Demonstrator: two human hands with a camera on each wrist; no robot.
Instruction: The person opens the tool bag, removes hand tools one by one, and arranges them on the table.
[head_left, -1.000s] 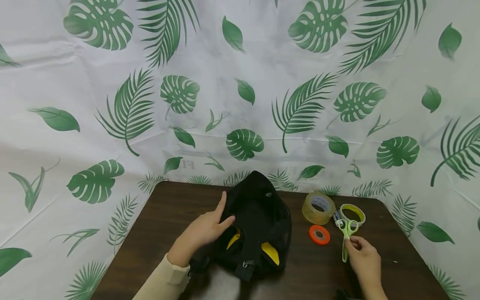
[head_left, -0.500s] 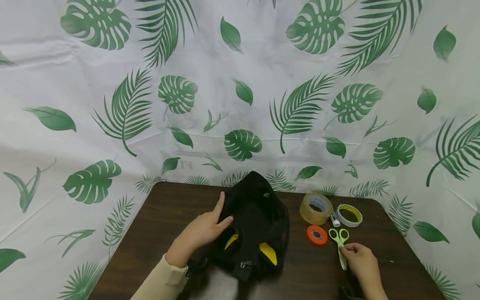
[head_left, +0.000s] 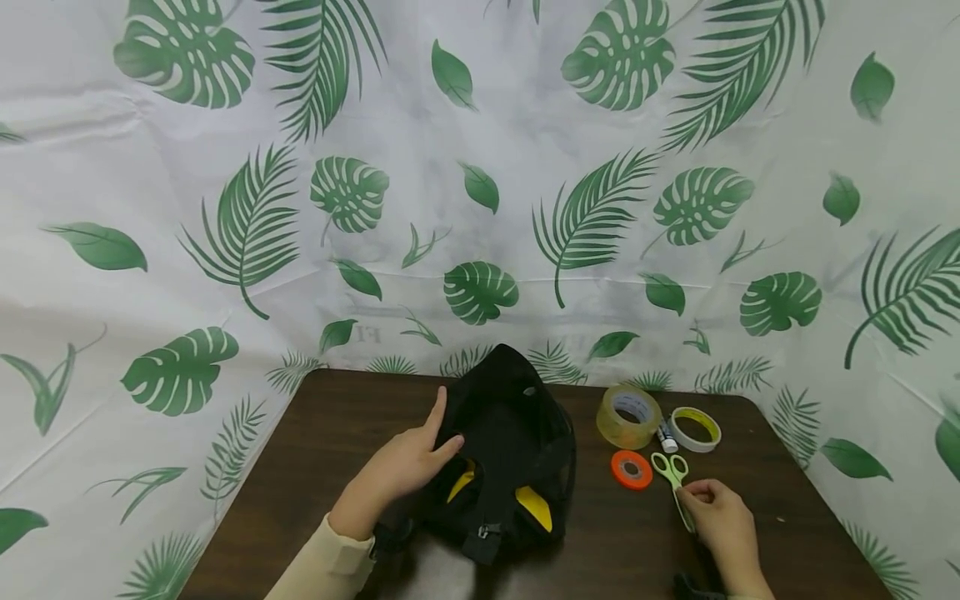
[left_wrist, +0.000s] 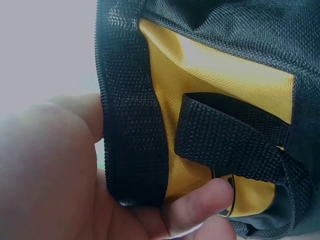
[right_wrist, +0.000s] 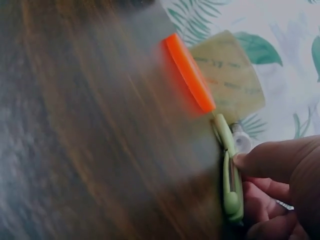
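A black backpack point(head_left: 510, 425) with yellow panels stands at the middle of the table in the head view. My left hand point(head_left: 408, 458) grips its left edge. Up close in the left wrist view, fingers point(left_wrist: 200, 205) curl over a black webbing edge point(left_wrist: 135, 125) beside a yellow panel point(left_wrist: 235, 65) and a strap loop. Light-green scissors point(head_left: 672, 475) lie at the right, handles pointing away from me. My right hand point(head_left: 720, 521) pinches them near the blade end; the right wrist view shows the thumb against the scissors point(right_wrist: 231, 185).
An orange tape roll point(head_left: 632, 470) lies just left of the scissors. Behind are a wide clear tape roll point(head_left: 628, 417), a small white glue stick point(head_left: 667, 437) and a white-and-yellow tape roll point(head_left: 695, 429). A leaf-print cloth point(head_left: 480, 208) hangs behind the dark wooden table point(head_left: 360, 408).
The scissors have moved left and closer to me, away from the white-and-yellow tape roll, with my right hand pinching them. My left hand stays on the backpack. The head view shifts slightly.
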